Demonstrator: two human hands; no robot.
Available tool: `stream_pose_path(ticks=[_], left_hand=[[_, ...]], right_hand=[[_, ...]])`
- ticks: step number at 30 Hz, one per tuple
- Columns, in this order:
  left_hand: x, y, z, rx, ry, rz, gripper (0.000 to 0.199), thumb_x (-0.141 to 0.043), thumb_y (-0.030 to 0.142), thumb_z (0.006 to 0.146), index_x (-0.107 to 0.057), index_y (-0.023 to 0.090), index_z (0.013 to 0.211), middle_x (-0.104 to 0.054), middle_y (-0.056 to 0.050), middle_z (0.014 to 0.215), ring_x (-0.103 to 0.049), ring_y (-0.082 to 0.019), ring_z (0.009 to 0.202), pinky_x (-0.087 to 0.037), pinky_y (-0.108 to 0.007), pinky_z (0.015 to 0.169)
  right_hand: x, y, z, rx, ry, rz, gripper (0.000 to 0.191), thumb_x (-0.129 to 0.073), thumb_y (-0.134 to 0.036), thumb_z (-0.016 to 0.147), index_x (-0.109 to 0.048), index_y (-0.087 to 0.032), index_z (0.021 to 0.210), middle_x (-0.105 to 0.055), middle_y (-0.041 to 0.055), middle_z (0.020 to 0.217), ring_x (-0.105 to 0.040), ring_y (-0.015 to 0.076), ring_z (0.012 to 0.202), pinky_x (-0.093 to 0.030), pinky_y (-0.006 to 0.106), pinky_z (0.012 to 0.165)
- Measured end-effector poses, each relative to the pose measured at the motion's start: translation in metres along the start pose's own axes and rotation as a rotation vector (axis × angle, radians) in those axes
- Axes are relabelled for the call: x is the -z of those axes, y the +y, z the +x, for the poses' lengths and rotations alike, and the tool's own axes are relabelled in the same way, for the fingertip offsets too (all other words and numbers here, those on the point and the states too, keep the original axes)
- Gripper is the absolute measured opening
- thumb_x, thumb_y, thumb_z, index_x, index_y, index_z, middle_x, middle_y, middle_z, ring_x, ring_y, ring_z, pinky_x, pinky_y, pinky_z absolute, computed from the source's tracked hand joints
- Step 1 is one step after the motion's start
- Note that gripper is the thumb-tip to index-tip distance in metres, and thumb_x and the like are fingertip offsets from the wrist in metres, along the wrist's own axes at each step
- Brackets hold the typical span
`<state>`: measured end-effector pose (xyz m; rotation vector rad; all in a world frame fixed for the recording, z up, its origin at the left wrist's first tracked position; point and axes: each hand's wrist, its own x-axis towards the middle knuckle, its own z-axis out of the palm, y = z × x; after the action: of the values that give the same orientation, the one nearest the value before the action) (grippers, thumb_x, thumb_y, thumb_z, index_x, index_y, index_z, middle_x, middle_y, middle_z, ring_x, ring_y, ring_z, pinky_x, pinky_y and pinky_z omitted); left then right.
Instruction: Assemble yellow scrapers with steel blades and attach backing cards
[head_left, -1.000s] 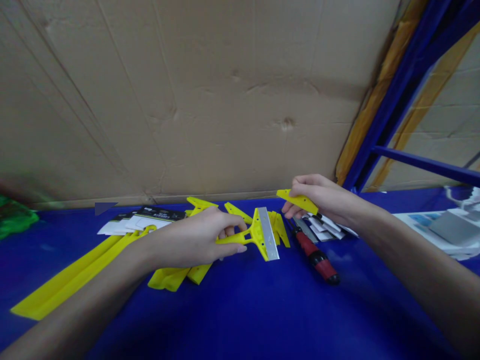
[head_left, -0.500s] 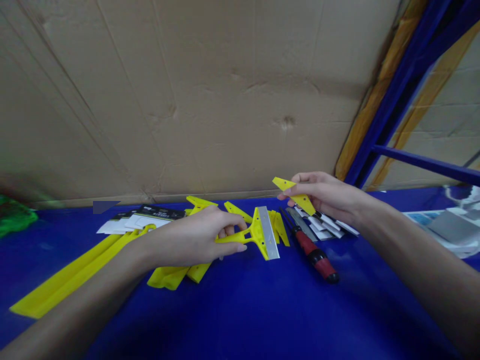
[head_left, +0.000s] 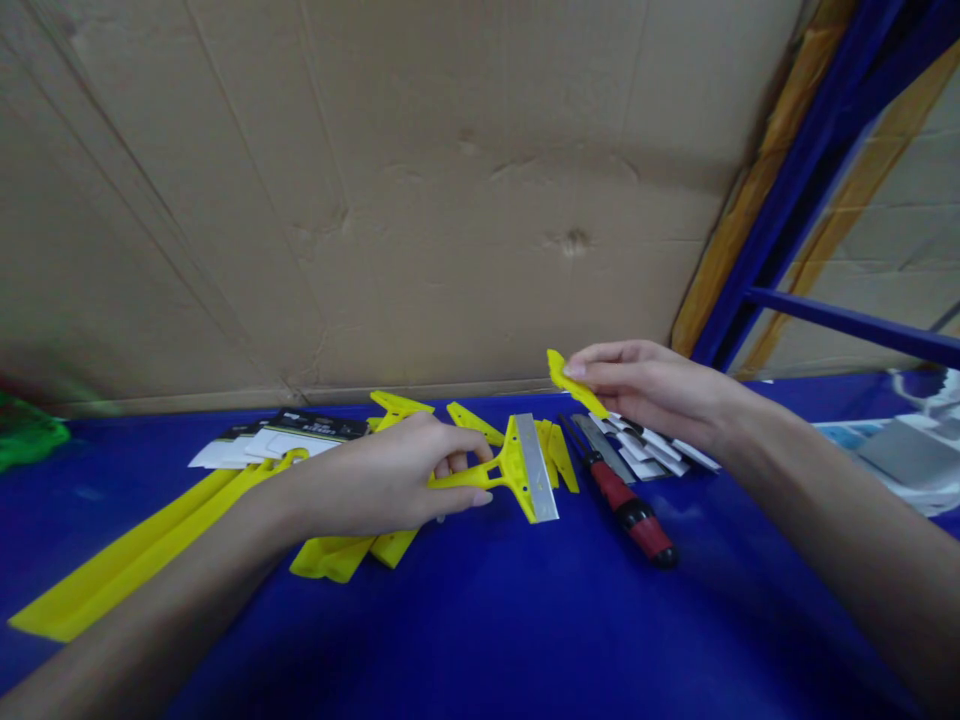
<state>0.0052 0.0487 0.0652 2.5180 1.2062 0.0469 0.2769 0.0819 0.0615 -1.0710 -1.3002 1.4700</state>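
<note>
My left hand (head_left: 420, 468) is closed round the handle of a yellow scraper (head_left: 513, 468). A bare metal blade (head_left: 536, 467) lies across the scraper's head, which points to the right. Raised above the table, my right hand (head_left: 637, 385) pinches a small yellow plastic plate (head_left: 581, 390), seen nearly edge-on. Loose yellow plates (head_left: 561, 458) lie just behind the blade. A red and black screwdriver (head_left: 634, 512) rests below my right hand. Under and around my left hand are more yellow scraper parts (head_left: 330, 555), partly hidden by it.
Wrapped metal blades (head_left: 649, 450) lie behind the screwdriver. Long yellow strips (head_left: 150, 540) and black-and-white cards (head_left: 300, 430) are on the left of the blue table (head_left: 487, 630). A cardboard wall (head_left: 450, 200) closes off the back; a blue metal frame (head_left: 780, 220) stands at right.
My right hand has turned the yellow plate from its flat face to nearly edge-on. My left hand keeps the scraper in about the same place.
</note>
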Motion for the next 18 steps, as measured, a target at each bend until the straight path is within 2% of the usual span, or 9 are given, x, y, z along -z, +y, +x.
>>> stream_pose_path(ticks=[4,6,10,13,18], left_hand=[[-0.001,-0.003,0.0,0.001,0.002,0.008,0.028,-0.064,0.046,0.097,-0.073,0.024,0.113,-0.07,0.001,0.087,-0.06,-0.018,0.071,-0.038,-0.029,0.061],[-0.002,-0.005,0.0,-0.004,0.0,0.008,0.03,-0.063,0.048,0.098,-0.073,0.024,0.114,-0.07,0.001,0.086,-0.06,-0.018,0.071,-0.038,-0.029,0.061],[-0.002,-0.006,0.0,-0.018,0.012,0.01,0.029,-0.062,0.048,0.098,-0.072,0.024,0.112,-0.067,0.002,0.079,-0.059,-0.017,0.067,-0.036,-0.029,0.059],[-0.002,-0.006,0.001,-0.029,0.019,0.009,0.025,-0.062,0.045,0.098,-0.071,0.023,0.104,-0.063,0.004,0.075,-0.057,-0.016,0.065,-0.035,-0.029,0.058],[-0.002,-0.006,0.003,-0.056,0.031,0.014,0.021,-0.062,0.043,0.098,-0.068,0.023,0.095,-0.059,0.005,0.071,-0.051,-0.015,0.06,-0.032,-0.029,0.055]], right_hand=[[0.0,-0.001,-0.003,-0.086,0.023,-0.029,0.037,-0.092,-0.007,0.067,-0.072,-0.021,0.095,-0.079,-0.0016,0.075,-0.069,0.0088,0.065,-0.053,0.017,0.061],[-0.002,0.0,-0.004,-0.141,0.029,-0.063,0.038,-0.089,-0.004,0.07,-0.071,-0.022,0.098,-0.079,-0.0016,0.073,-0.07,0.0091,0.062,-0.056,0.017,0.059],[-0.011,0.005,-0.004,-0.183,-0.006,-0.153,0.022,-0.086,-0.003,0.075,-0.071,-0.017,0.084,-0.079,0.0012,0.07,-0.071,0.0092,0.058,-0.058,0.016,0.055],[-0.018,0.01,-0.004,-0.204,-0.035,-0.198,0.023,-0.086,-0.002,0.075,-0.071,-0.017,0.081,-0.077,0.0003,0.063,-0.069,0.0092,0.054,-0.056,0.015,0.051],[-0.031,0.014,-0.005,-0.233,-0.067,-0.241,0.025,-0.089,-0.003,0.074,-0.069,-0.017,0.082,-0.076,-0.0004,0.061,-0.066,0.0084,0.05,-0.055,0.016,0.052]])
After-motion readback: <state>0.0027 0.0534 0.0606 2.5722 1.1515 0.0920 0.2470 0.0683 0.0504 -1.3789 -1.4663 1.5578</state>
